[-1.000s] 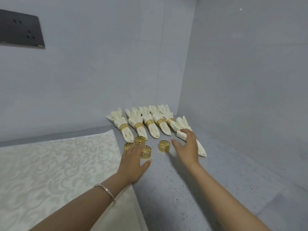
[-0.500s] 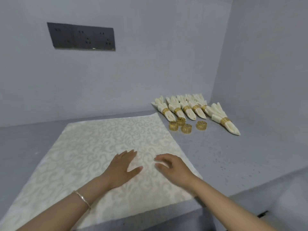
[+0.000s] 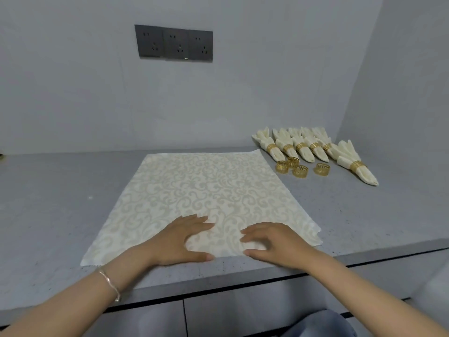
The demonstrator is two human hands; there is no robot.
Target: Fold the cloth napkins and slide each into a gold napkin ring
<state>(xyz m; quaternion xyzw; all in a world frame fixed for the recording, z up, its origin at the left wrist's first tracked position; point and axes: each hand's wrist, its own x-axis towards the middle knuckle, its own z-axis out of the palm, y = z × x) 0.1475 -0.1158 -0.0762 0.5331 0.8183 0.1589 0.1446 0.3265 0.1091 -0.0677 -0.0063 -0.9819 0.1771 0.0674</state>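
Observation:
A cream patterned cloth napkin point(image 3: 204, 190) lies spread flat on the grey counter. My left hand point(image 3: 179, 242) rests palm down on its near edge with fingers apart. A hand's width to the right, my right hand point(image 3: 274, 244) lies the same way on the near edge, holding nothing. Several loose gold napkin rings point(image 3: 300, 171) stand beyond the napkin's far right corner. Behind them, several folded napkins in gold rings point(image 3: 313, 149) lie in a row near the back corner, with one more point(image 3: 357, 164) at the right end.
The grey counter point(image 3: 364, 215) meets walls at the back and on the right. A dark socket panel point(image 3: 173, 43) is mounted on the back wall. The counter's front edge point(image 3: 218, 285) runs just below my wrists, with cabinet fronts underneath.
My hands have drawn back from the rings and the last folded napkin to the near edge of the flat napkin. The view has swung left and back.

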